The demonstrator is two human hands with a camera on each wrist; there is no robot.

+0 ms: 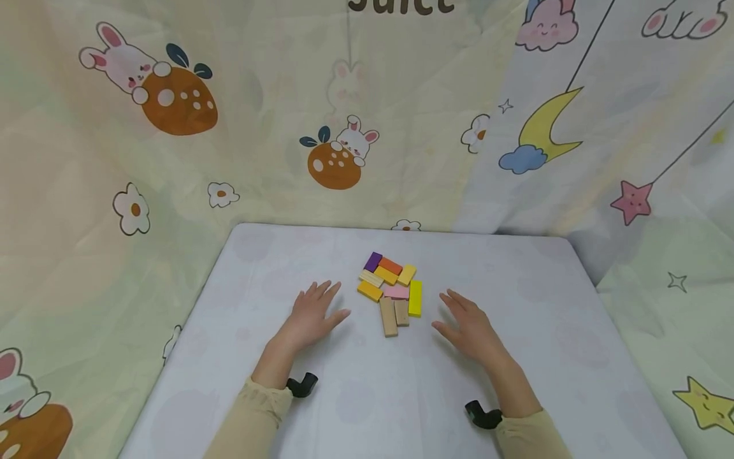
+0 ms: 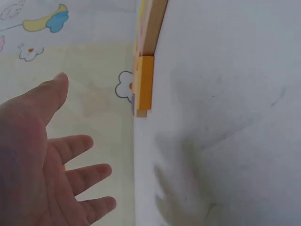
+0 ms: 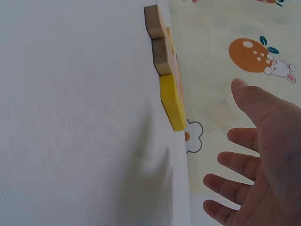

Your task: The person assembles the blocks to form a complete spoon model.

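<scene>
Several small wooden blocks lie flat and close together on the table. Among them are a purple block (image 1: 373, 262), a red-orange block (image 1: 390, 266), a pink block (image 1: 396, 291), a bright yellow block (image 1: 415, 298) and a plain wood block (image 1: 388, 317). To the left of the group is my left hand (image 1: 310, 319), fingers spread, holding nothing. My right hand (image 1: 469, 325) hovers on the other side, its fingers extended and nothing in them. In the left wrist view an orange block (image 2: 145, 83) shows beyond the hand. The right wrist view has the yellow block's side facing it.
A white table (image 1: 355, 401) with rounded corners carries the blocks. Behind it hangs a patterned cloth (image 1: 264, 153) with rabbits, flowers and stars. A black wrist device (image 1: 302, 385) is on the left wrist, and another black device (image 1: 483, 415) on the right.
</scene>
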